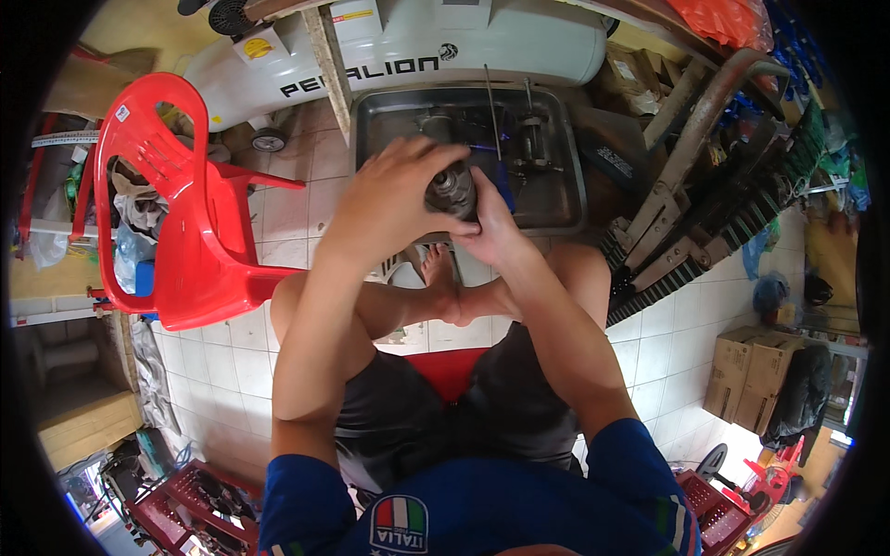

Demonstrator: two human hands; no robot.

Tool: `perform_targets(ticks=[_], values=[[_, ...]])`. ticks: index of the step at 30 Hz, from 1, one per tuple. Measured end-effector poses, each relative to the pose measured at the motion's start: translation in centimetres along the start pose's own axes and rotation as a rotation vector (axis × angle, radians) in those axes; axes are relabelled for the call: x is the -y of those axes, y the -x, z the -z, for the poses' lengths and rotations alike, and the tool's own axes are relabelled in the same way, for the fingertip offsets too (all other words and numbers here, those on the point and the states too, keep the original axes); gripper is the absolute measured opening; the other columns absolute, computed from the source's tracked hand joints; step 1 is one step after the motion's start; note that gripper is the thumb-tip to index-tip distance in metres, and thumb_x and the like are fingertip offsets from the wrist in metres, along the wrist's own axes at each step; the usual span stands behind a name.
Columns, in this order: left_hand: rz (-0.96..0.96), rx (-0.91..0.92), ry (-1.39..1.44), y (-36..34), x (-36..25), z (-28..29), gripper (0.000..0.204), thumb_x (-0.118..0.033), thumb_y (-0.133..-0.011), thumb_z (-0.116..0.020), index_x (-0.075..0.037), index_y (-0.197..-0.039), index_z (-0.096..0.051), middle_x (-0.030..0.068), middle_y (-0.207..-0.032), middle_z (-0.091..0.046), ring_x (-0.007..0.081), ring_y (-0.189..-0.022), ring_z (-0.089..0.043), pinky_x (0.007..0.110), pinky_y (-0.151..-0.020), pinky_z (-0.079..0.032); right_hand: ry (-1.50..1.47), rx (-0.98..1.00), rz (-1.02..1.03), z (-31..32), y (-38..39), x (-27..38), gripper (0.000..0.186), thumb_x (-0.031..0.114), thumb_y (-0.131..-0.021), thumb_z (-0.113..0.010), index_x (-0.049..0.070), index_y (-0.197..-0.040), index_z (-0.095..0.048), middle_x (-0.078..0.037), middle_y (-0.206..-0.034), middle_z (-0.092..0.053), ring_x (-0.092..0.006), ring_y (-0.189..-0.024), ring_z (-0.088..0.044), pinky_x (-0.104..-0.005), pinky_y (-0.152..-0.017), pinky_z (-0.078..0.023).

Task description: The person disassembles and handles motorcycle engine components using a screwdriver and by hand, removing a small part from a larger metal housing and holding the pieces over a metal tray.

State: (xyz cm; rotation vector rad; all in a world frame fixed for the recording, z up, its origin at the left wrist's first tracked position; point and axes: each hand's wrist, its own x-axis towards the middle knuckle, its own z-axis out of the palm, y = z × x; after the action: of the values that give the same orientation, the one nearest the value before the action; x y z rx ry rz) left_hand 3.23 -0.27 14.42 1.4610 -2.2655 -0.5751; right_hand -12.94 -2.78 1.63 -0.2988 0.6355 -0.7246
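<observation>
My left hand is curled over a dark, cylindrical metal part, its fingers slightly blurred. My right hand grips the same part from the right side. Both are held over the near half of a metal tray, which contains another dark cylindrical piece, a long thin rod with a blue handle, and an upright metal tool. My fingers hide some of the held part.
A red plastic chair stands at left, a long white tank behind the tray. Folded steel arms with tracked strips lean at right. Cardboard boxes lie farther right. My bare legs and foot are below the hands.
</observation>
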Motion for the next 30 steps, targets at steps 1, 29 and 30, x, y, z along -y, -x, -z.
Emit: perform_targets(ticks=[1,29,30], values=[[0.164,0.001,-0.114,-0.4,-1.4,-0.1,0.069,-0.021,-0.063,-0.086,-0.011,-0.126,-0.06,0.0121,-0.13,-0.056,0.034,-0.118,-0.053,0.042,-0.101,-0.044,0.028,-0.067,0.012,-0.7,0.2,-0.1,0.027,0.034,-0.1,-0.039,0.014,-0.095,-0.057,0.003,-0.072,-0.055,-0.0063,-0.043,-0.037,-0.0208,-0.036,-0.022],[0.328,-0.016,0.119,-0.9,-2.0,-1.1,0.067,-0.019,-0.068,-0.082,-0.012,-0.13,-0.058,0.0097,-0.128,-0.056,0.0297,-0.114,-0.056,0.039,-0.094,-0.046,-0.047,-0.171,0.033,-0.6,0.2,0.5,0.028,0.038,-0.1,-0.039,0.018,-0.092,-0.056,0.004,-0.064,-0.052,-0.0061,-0.039,-0.03,-0.0215,-0.035,-0.015],[0.209,-0.08,0.064,-0.9,-1.9,-1.2,0.067,-0.019,-0.067,-0.083,-0.013,-0.13,-0.058,0.0109,-0.125,-0.058,0.031,-0.115,-0.056,0.04,-0.095,-0.046,-0.039,-0.18,0.068,-0.8,0.4,0.7,0.028,0.038,-0.1,-0.038,0.018,-0.094,-0.056,0.004,-0.064,-0.053,-0.0061,-0.039,-0.031,-0.0213,-0.035,-0.015]])
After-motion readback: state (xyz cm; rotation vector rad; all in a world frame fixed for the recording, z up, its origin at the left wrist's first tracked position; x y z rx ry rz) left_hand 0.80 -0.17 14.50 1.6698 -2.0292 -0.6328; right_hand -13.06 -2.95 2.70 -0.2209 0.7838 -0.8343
